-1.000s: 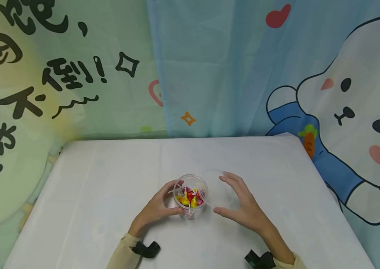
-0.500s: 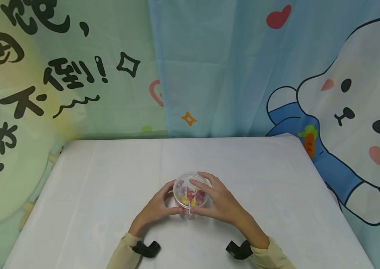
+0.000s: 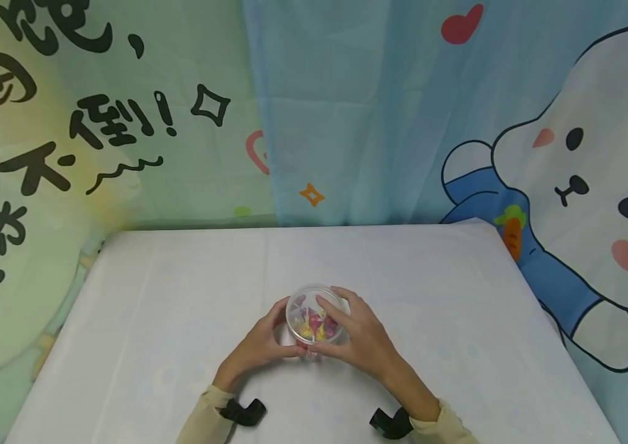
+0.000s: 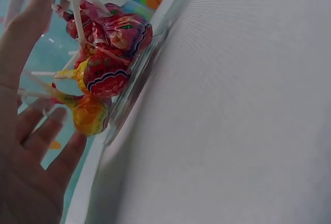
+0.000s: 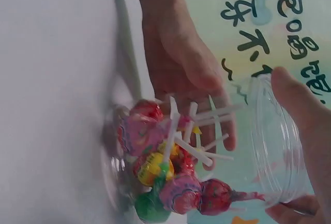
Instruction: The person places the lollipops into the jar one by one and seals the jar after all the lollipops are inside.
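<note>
A clear plastic jar point(image 3: 298, 330) stands upright on the white-covered table, with several wrapped lollipops point(image 3: 314, 320) in red, yellow and pink inside; the right wrist view adds a green lollipop point(image 5: 151, 207). My left hand point(image 3: 266, 336) grips the jar's left side, its thumb at the front and fingers round the back. Across the mouth lies a clear lid point(image 5: 279, 136). With thumb in front and fingers over the top and far edge, my right hand point(image 3: 361, 336) holds the lid's rim. Both thumbs almost meet at the jar's front.
The white tablecloth point(image 3: 181, 296) spreads around the jar, its far edge meeting a printed curtain point(image 3: 336, 123) with a cartoon rabbit and large characters. A black wrist camera point(image 3: 244, 412) sits on the left wrist, another black camera point(image 3: 392, 424) on the right.
My right hand has moved left from beside the jar onto its top and closed round the lid's edge. The lollipops look hazier beneath the lid. My left hand has stayed on the jar.
</note>
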Demonstrator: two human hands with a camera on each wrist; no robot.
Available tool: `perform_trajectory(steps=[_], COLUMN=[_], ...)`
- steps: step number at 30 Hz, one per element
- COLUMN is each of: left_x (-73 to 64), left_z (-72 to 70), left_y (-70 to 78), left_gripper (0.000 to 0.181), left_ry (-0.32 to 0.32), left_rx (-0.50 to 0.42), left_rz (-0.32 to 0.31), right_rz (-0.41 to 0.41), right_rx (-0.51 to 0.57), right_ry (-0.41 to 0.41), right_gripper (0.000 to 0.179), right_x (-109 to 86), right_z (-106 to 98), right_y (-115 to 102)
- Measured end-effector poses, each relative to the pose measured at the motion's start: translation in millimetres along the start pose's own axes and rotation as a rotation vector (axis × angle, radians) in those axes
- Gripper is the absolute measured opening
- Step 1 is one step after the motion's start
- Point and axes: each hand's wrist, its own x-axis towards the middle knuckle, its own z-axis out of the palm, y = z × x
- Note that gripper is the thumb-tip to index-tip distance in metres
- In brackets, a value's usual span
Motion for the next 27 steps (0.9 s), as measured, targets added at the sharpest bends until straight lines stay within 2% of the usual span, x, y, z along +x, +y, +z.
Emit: perform_trajectory(steps=[5,9,11,13,19,24,27], left_x=[-0.5,-0.7,-0.7,-0.8,-1.5,-1.4,-0.1], left_z=[2.1,1.8,1.4,1.0,1.5,1.7,2.2], left_y=[0.0,-1.8,-2.7,-3.7,-3.6,2.2,3.8], left_gripper=[0.095,0.093,0.092,0.092,0.094,0.095,0.094], left_ry=[0.014,0.019,0.027,0.036,0.037,0.02,0.017], left_rx=[0.003,0.028,0.035,0.038,0.042,0.034,0.04], left_rz=[0.017,0.012,0.005,-0.006,-0.036,-0.049,-0.046], right_rz=[0.035,0.025,0.018,0.016,-0.008,0.019,0.044], right_rx=[-0.046,-0.114,-0.16,-0.211,-0.274,-0.331,-0.297], right_ry=[0.114,0.235,0.266,0.263,0.179,0.214,0.213], right_gripper=[0.085,0.086,0.083,0.08,0.076,0.079,0.077], right_x=[-6.4,-11.7,-13.4,-14.0,-10.0,-7.2,-6.4], right_z=[11.1,23.8,27.8,27.5,11.2,13.1,19.5], right_y=[-5.5,-10.3,-12.5,-14.9,-15.9,-19.4,-23.0])
